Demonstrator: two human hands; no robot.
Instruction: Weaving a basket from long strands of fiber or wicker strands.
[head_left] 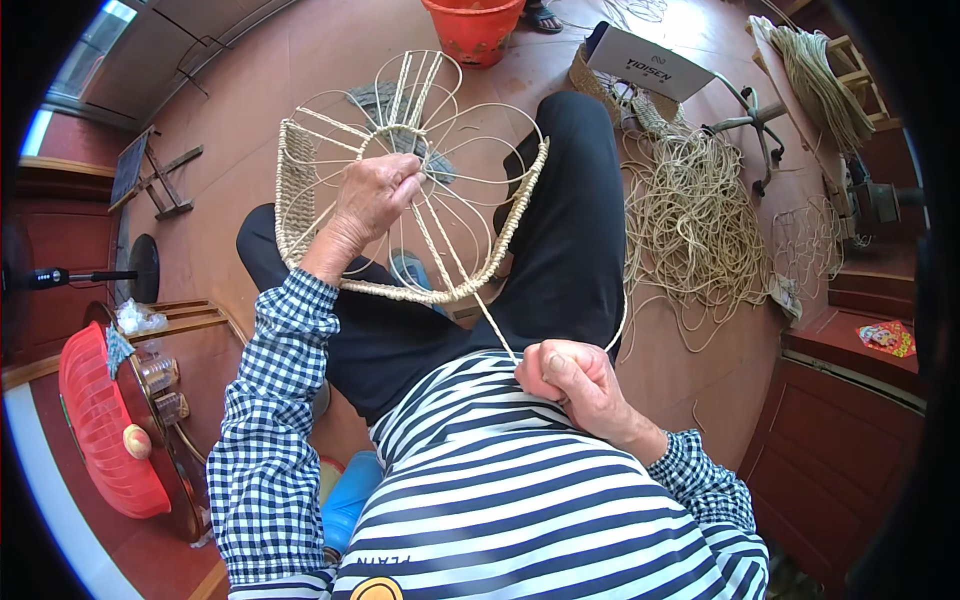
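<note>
A half-woven basket [297, 185] rests across my knees, with a wire frame bent into flower-like loops and a cord-wrapped rim. Inside it, my left hand [380, 198] is closed at the middle of the loops, pinching the wire frame [468, 215] beside the small central ring. What exactly lies under those fingertips is hidden. A pale straw cord [490, 320] runs tautly from the frame's middle, past the near rim, to my right hand [572, 382]. That hand is a fist around the cord in front of my striped shirt. The cord's slack passes over my right thigh.
A large tangle of straw cord [700, 210] covers the floor at right. Beyond stand a cardboard box [650, 62] and a red bucket [475, 30]. On the left are a red plastic basket [100, 425], a fan [145, 268] and a blue bottle [350, 495] near my hip.
</note>
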